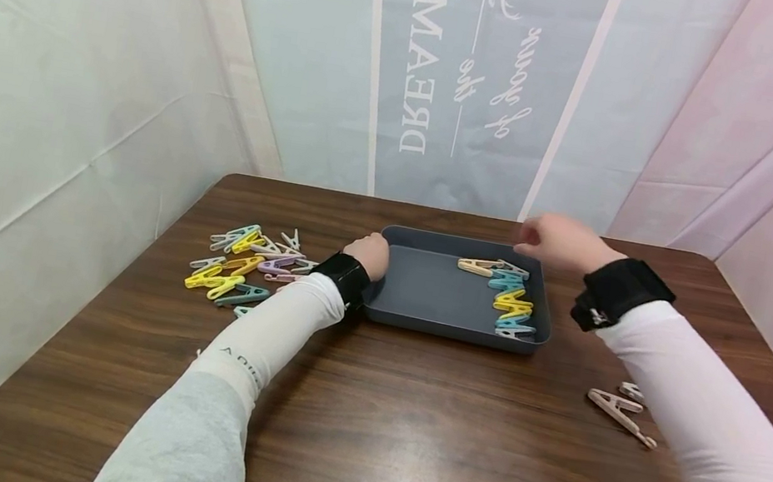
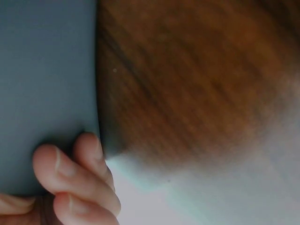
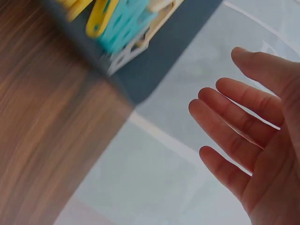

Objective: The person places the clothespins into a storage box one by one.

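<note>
A dark grey tray [image 1: 425, 285] lies on the wooden table. At its left side, my left hand [image 1: 371, 255] grips the rim; the left wrist view shows curled fingers [image 2: 65, 171] against the tray wall. Along the tray's right side runs a row of clothespins, including a yellow clothespin [image 1: 513, 304], a teal clothespin [image 1: 506, 281] and a beige clothespin [image 1: 477, 266]. My right hand [image 1: 564, 242] hovers over the far right corner. In the right wrist view its fingers [image 3: 229, 133] are spread and relaxed, holding nothing.
Several mixed clothespins [image 1: 242, 263] lie scattered left of the tray, partly hidden by the left arm. Two pale clothespins lie at the right, one a longer beige clothespin [image 1: 620, 415], beside the right sleeve. A printed cloth [image 1: 488, 80] hangs behind the table.
</note>
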